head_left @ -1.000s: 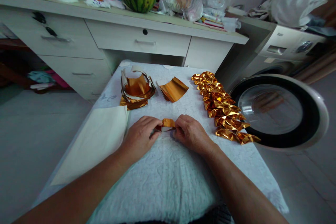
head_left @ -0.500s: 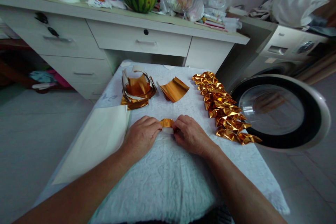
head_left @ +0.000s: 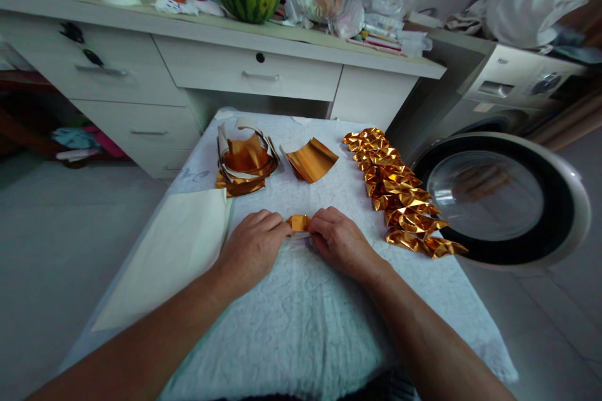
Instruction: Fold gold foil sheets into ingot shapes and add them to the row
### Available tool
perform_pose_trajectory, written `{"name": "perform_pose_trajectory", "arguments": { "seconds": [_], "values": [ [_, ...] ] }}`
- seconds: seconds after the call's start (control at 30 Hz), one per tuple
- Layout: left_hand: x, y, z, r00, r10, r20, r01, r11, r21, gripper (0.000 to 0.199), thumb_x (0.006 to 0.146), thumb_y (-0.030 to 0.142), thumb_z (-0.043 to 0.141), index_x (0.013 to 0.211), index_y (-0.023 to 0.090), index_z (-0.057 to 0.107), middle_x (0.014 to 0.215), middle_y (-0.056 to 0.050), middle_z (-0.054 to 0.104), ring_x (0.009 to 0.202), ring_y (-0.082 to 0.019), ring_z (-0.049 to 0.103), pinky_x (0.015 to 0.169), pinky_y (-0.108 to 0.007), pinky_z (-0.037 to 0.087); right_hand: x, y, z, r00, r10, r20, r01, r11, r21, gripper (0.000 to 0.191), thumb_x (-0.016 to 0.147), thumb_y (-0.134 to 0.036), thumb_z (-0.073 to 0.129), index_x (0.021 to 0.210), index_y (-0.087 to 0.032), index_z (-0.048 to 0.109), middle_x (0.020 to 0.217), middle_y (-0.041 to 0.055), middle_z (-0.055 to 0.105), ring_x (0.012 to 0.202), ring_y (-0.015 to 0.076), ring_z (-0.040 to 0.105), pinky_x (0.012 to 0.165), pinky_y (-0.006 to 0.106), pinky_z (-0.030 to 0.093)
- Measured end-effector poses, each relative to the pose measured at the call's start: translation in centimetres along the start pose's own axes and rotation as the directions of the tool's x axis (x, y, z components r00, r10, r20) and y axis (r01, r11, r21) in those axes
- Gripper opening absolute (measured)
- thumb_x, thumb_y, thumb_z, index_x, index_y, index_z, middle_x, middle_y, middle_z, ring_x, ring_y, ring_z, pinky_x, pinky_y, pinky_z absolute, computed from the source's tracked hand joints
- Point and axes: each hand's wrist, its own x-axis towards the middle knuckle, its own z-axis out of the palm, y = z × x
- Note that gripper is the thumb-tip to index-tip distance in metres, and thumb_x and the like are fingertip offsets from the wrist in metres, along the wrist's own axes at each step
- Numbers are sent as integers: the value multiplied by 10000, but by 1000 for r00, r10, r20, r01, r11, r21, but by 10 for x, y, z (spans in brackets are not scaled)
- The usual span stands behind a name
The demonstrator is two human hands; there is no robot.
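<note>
Mid-frame, our left hand [head_left: 256, 247] and right hand [head_left: 338, 238] pinch a part-folded gold paper [head_left: 300, 223], folded pieces [head_left: 395, 185] seemingly done at right, loose sheets [head_left: 313, 160] unfolded above.

The head-worn camera looks forward and down, from near, at both hands [head_left: 256, 249].

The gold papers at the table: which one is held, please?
The small folded piece, pinched between left hand and right hand; the curved stack, bundle and row lie apart.
</note>
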Motion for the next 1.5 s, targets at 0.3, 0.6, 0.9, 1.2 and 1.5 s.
{"name": "perform_pose_trajectory", "arguments": {
  "seconds": [0.3, 0.6, 0.9, 1.2, 1.5],
  "values": [
    [2, 1, 1, 998, -43, -36, 40, 996, -85, 246, 893, 118, 527, 1126, 178, 576, 942, -48, 650, 891, -220, 547, 810, -369, 458, -1, 2, 2, 1000, -6, -1, 6, 999, 41, 119, 840, -66, 543, 816, -174, 588, 837, 31, 590, 843, 166, 505, 766, 281, 380],
    [0, -1, 4, 995, -69, -67, 61, 991, -121, 246, 875, 114, 571, 1116, 159, 592, 914, -51, 663, 859, -214, 569, 803, -374, 470, -1, 0, 1, 999, 32, -15, -31, 996, 81, 147, 819, -46, 536, 839, -174, 606, 849, 30, 595, 848, 166, 508, 772, 278, 382],
    [0, -3, 3, 998, -22, -53, 16, 994, -111, 132, 906, 157, 555, 932, 179, 683, 830, -38, 620, 826, -198, 545, 773, -354, 472, 0, -4, -1, 998, 66, 10, -67, 992, 105, 183, 803, -31, 529, 875, -169, 627, 852, 38, 598, 852, 172, 510, 777, 278, 379],
    [3, 1, 5, 997, -34, -63, 30, 998, -58, 160, 928, 145, 495, 894, 179, 648, 859, -39, 589, 838, -192, 515, 777, -344, 461, 3, -8, 4, 992, 129, 2, -129, 988, 82, 139, 818, -66, 582, 878, -165, 660, 845, 36, 602, 848, 171, 516, 795, 285, 378],
    [0, -2, 4, 999, 29, 27, -29, 1000, 4, 139, 924, 156, 506, 870, 196, 627, 826, -38, 586, 818, -216, 520, 741, -362, 414, 1, -4, 4, 994, 105, 10, -105, 988, 109, 148, 877, -99, 575, 871, -175, 703, 817, 31, 613, 843, 168, 518, 784, 290, 378]
  ]
}}
